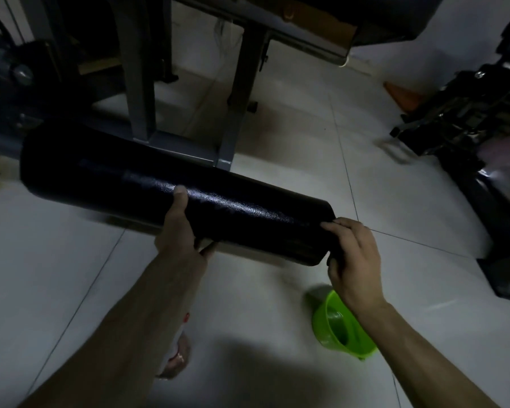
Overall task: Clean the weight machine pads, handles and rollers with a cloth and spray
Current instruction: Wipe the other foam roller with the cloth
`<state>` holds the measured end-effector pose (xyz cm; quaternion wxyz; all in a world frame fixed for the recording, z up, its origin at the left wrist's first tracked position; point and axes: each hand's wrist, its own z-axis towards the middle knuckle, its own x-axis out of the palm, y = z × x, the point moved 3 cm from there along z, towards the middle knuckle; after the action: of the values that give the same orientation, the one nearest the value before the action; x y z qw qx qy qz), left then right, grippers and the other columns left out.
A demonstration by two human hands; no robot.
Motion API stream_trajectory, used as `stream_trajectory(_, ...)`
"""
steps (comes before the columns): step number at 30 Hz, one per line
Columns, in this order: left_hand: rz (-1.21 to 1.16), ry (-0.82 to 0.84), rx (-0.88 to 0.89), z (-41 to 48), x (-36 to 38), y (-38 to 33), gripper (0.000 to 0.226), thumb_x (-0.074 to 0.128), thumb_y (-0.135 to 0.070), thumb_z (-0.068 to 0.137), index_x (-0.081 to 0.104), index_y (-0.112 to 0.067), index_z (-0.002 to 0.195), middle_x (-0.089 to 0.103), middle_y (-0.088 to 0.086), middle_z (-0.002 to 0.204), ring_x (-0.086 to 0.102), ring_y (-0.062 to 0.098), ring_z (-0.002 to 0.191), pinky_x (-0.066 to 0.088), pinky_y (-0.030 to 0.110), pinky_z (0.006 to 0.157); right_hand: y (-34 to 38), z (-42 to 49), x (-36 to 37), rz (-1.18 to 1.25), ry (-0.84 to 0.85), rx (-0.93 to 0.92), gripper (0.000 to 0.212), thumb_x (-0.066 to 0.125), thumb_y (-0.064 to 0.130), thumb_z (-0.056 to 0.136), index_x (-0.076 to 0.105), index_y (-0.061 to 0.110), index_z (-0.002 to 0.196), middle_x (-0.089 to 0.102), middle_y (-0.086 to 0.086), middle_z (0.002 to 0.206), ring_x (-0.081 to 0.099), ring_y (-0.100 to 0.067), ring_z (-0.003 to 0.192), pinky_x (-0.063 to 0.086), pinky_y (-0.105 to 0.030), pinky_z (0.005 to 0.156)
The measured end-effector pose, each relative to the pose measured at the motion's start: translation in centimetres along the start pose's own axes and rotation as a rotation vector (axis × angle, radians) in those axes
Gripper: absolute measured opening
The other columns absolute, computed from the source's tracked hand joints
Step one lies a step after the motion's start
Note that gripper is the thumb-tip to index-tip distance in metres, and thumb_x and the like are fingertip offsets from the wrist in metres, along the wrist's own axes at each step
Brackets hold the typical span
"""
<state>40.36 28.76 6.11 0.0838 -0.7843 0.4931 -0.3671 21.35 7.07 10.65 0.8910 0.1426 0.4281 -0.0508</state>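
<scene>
The grey steel machine frame (142, 83) stands behind the roller (165, 187), on the tiled floor (277, 128). The roller, a long black cylinder with glossy, grained vinyl skin, juts out from the frame's left side. It is probably padded foam over a bar, so soft under pressure but stiff along its length, and likely slick once sprayed. A green tub (333, 328) sits on the floor below the roller's free end.

The left hand (177, 231) grips the roller near its middle, thumb over the top and the rest wrapped beneath. The right hand (354, 254) holds the free end, its fingers (336, 228) curled onto the rim. No cloth can be made out. A firm wrap at mid-length seems the surest hold.
</scene>
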Motion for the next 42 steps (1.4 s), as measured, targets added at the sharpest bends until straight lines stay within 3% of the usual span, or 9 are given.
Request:
stream_trajectory(6, -0.045, 0.012, -0.020, 0.3, 0.7, 0.1, 0.101, 0.088, -0.070, 0.046, 0.060, -0.023, 0.131, 0.071, 0.009, 0.120, 0.072, 0.034, 0.101, 0.060, 0.061, 0.078, 9.0, 5.3, 5.2, 0.167, 0.115, -0.088, 0.059, 0.061, 0.002, 0.067, 0.069, 0.010, 0.125, 0.062, -0.013, 0.123, 0.059, -0.036, 0.110, 0.048, -0.049, 0.096)
stream_trajectory(11, -0.018, 0.096, 0.004, 0.0, 0.3, 0.1, 0.084, 0.078, -0.068, 0.065, 0.061, -0.020, 0.130, 0.070, 0.008, 0.126, 0.069, 0.033, 0.111, 0.057, 0.057, 0.091, 13.5, 8.3, 7.8, 0.089, 0.307, -0.262, 0.052, 0.063, 0.041, 0.082, 0.068, 0.018, 0.128, 0.062, -0.010, 0.124, 0.058, -0.033, 0.110, 0.047, -0.046, 0.092)
stream_trajectory(15, -0.058, -0.082, 0.082, -0.2, -1.3, -1.9, 0.077, 0.069, -0.077, 0.077, 0.054, -0.024, 0.131, 0.065, 0.006, 0.122, 0.062, 0.033, 0.111, 0.054, 0.055, 0.096, 7.5, 5.6, 4.0, 0.031, 0.192, -0.233, 0.056, 0.057, 0.000, 0.072, 0.069, 0.010, 0.126, 0.062, -0.013, 0.125, 0.060, -0.038, 0.109, 0.048, -0.050, 0.092)
stream_trajectory(21, -0.140, -0.093, 0.076, 1.2, -4.1, -6.0, 0.056, 0.050, -0.071, 0.094, 0.059, -0.028, 0.129, 0.063, 0.004, 0.111, 0.061, 0.033, 0.109, 0.049, 0.057, 0.102, 9.5, 5.6, 4.8, 0.113, 0.119, -0.106, 0.071, 0.057, -0.013, 0.059, 0.066, 0.005, 0.126, 0.061, -0.013, 0.124, 0.057, -0.034, 0.113, 0.047, -0.042, 0.101)
stream_trajectory(27, -0.165, 0.038, 0.046, 0.3, -4.8, -6.7, 0.045, 0.050, -0.056, 0.101, 0.056, -0.022, 0.131, 0.063, 0.015, 0.122, 0.061, 0.035, 0.112, 0.053, 0.053, 0.096, 21.9, 11.7, 12.5, 0.221, 0.204, -0.364, 0.051, 0.061, 0.000, 0.076, 0.067, 0.007, 0.127, 0.063, -0.015, 0.121, 0.056, -0.034, 0.109, 0.046, -0.042, 0.097)
stream_trajectory(31, -0.242, 0.148, -0.059, 0.3, -4.3, -7.4, 0.050, 0.045, -0.058, 0.101, 0.058, -0.026, 0.138, 0.060, 0.014, 0.137, 0.056, 0.035, 0.127, 0.049, 0.050, 0.099, 28.4, 15.2, 16.7, 0.254, 0.281, -0.390, 0.065, 0.080, -0.001, 0.065, 0.066, 0.009, 0.127, 0.062, -0.014, 0.120, 0.055, -0.034, 0.107, 0.046, -0.042, 0.093)
stream_trajectory(34, -0.191, -0.014, -0.007, 1.2, -5.6, -8.7, 0.056, 0.053, -0.061, 0.097, 0.058, -0.014, 0.126, 0.066, 0.015, 0.125, 0.064, 0.036, 0.112, 0.050, 0.054, 0.101, 26.7, 15.4, 15.3, 0.224, 0.330, -0.438, 0.067, 0.064, -0.012, 0.064, 0.065, 0.010, 0.127, 0.061, -0.013, 0.121, 0.056, -0.036, 0.108, 0.047, -0.048, 0.093)
stream_trajectory(37, -0.174, -0.069, 0.062, 1.4, -6.6, -11.4, 0.038, 0.054, -0.058, 0.099, 0.052, -0.024, 0.116, 0.065, 0.011, 0.115, 0.064, 0.027, 0.089, 0.056, 0.049, 0.095, 21.6, 13.2, 11.4, 0.178, 0.309, -0.422, 0.071, 0.053, -0.014, 0.061, 0.063, 0.007, 0.127, 0.061, -0.012, 0.123, 0.058, -0.037, 0.112, 0.047, -0.050, 0.097)
stream_trajectory(42, -0.192, -0.035, 0.053, 1.9, -7.8, -13.7, 0.043, 0.057, -0.059, 0.097, 0.056, -0.024, 0.121, 0.066, 0.010, 0.114, 0.066, 0.030, 0.096, 0.060, 0.050, 0.088, 20.2, 12.0, 10.4, 0.196, 0.263, -0.294, 0.073, 0.048, -0.011, 0.058, 0.065, 0.006, 0.127, 0.061, -0.011, 0.122, 0.058, -0.035, 0.112, 0.047, -0.049, 0.099)
